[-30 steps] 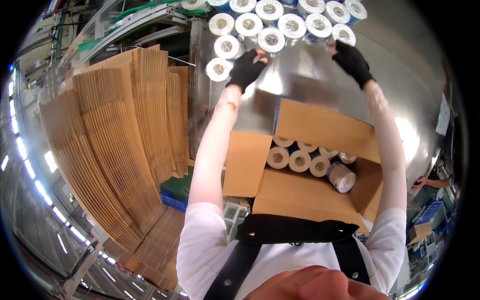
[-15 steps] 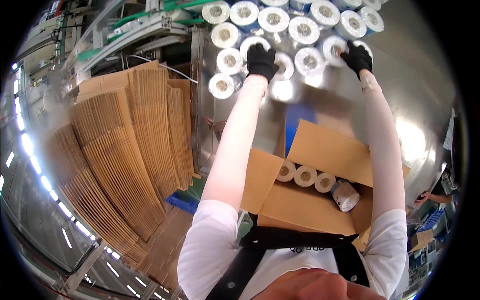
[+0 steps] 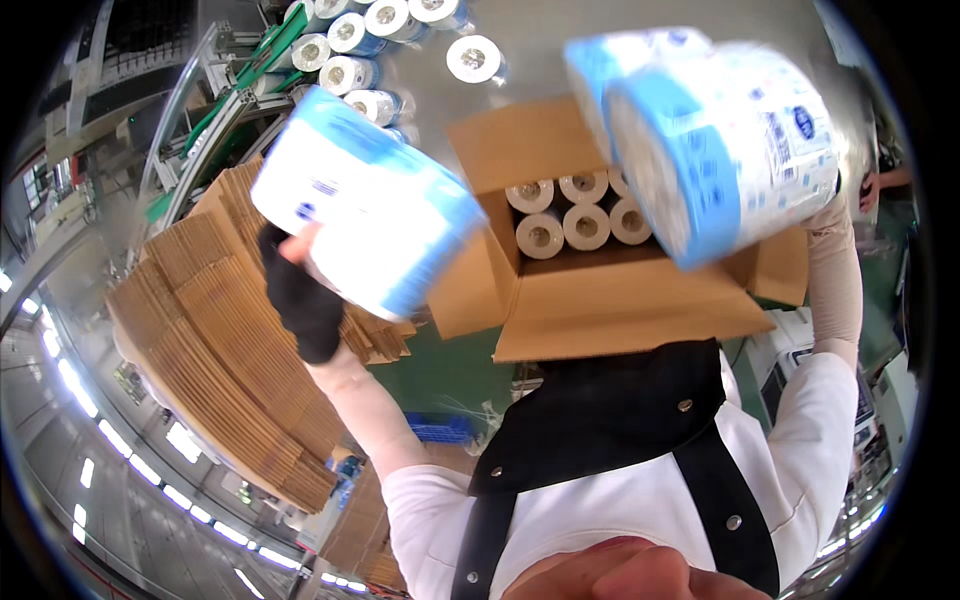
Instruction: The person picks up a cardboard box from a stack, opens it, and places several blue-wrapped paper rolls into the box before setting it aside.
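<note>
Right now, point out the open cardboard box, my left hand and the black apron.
Open cardboard box (image 3: 625, 312): head view, on its near flap.
Left hand (image 3: 302, 298): head view, on the middle of its black glove.
Black apron (image 3: 610, 415): head view, on its bib, below the straps' joins.

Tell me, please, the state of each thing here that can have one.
Left hand: closed, gripping.
Blue-and-white wrapped package: held in left hand, raised, blurred.
Right hand: holding, mostly hidden.
Two wrapped rolls: held in right hand, raised.
Cardboard carton: open, flaps spread.
Rolls in carton: in rows, ends showing.
Lone roll: standing on end.
Folded cartons: flat, packed together.
</note>
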Motion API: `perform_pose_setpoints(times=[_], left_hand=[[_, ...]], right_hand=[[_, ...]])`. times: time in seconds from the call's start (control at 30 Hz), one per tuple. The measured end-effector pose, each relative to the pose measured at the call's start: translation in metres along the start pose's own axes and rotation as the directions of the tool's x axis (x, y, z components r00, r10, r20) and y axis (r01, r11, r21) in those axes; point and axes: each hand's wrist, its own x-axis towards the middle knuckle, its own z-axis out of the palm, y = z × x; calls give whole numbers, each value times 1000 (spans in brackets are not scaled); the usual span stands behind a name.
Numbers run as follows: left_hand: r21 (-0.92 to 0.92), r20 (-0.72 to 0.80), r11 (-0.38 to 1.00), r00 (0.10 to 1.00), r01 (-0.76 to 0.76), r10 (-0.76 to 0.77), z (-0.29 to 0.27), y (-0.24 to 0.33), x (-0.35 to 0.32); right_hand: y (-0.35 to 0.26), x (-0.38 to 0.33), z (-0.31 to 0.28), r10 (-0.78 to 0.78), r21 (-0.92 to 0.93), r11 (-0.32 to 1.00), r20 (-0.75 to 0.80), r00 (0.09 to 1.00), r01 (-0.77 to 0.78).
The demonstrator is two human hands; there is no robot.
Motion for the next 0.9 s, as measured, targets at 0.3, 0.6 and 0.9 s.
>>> perform_pose_setpoints(times=[0.3, 0.6, 0.9], left_hand=[[254, 808, 882, 588, -396, 32, 101, 80, -88], [411, 830, 862, 512, -295, -220, 174, -21, -141], [402, 784, 908, 466, 121, -409, 180, -26, -133]], right_hand=[[119, -20, 129, -67, -668, 113, 733, 677, 735], [183, -2, 90, 81, -871, 72, 490, 868, 486], [283, -55, -23, 11, -986, -167, -4, 1000, -2]])
